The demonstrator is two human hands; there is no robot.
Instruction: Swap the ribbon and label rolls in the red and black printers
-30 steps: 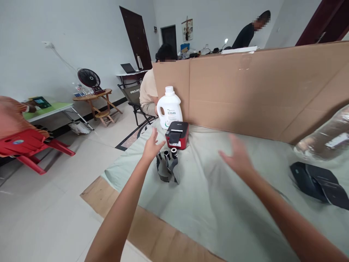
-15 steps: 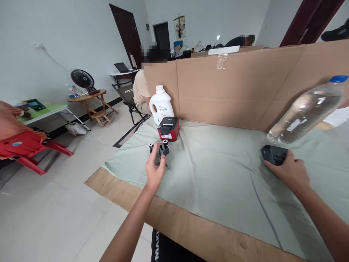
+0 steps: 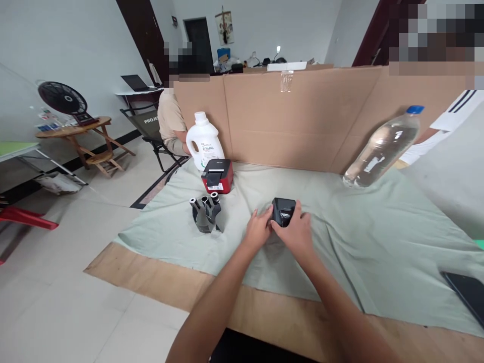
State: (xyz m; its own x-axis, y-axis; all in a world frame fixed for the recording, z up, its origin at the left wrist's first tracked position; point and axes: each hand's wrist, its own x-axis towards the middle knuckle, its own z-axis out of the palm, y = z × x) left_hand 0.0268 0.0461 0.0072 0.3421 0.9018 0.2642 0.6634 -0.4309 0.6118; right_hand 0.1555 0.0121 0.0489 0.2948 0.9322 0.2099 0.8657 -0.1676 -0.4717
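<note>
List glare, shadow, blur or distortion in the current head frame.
Head view: glints on the black device and clear bottle; soft shadow on the cloth by the left hand and right hand; dark door leans, likely wide-angle stretch; pixelated blocks upper left and right.

Both arms are reaching forward and converging mid-view, bare. Left forearm (image 3: 217, 297) is running up and rightward from the bottom edge; right forearm (image 3: 336, 292) is angling up and leftward from the lower right. Wrists are sitting low behind the hands, backs of the hands mostly showing. Left hand (image 3: 258, 229) is staying out of a full grip: loosely open, fingers extending forward. Right hand (image 3: 297, 232) is gripping, thumb (image 3: 279, 230) stretching left toward the left fingertips, index finger (image 3: 298, 209) pointing forward, other visible fingers bending. Hands are working close together.
</note>
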